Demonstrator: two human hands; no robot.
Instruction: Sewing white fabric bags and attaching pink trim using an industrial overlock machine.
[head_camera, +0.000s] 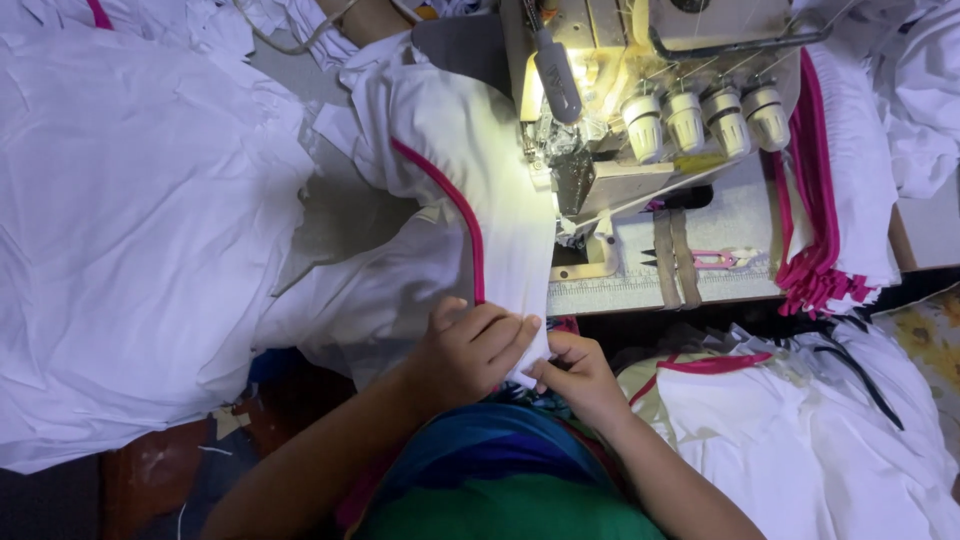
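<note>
Pinched at the near edge of the white garment piece (500, 215) (pink piping down its middle) by left hand (470, 350) and right hand (580, 375) — both closed on cloth. Far edge under the sewing machine (620, 110); heaped white fabric (140, 220) crowding left — little free room.

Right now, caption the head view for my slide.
Both hands, left hand and right hand, pinch pink-trimmed white fabric at a sewing machine.
</note>
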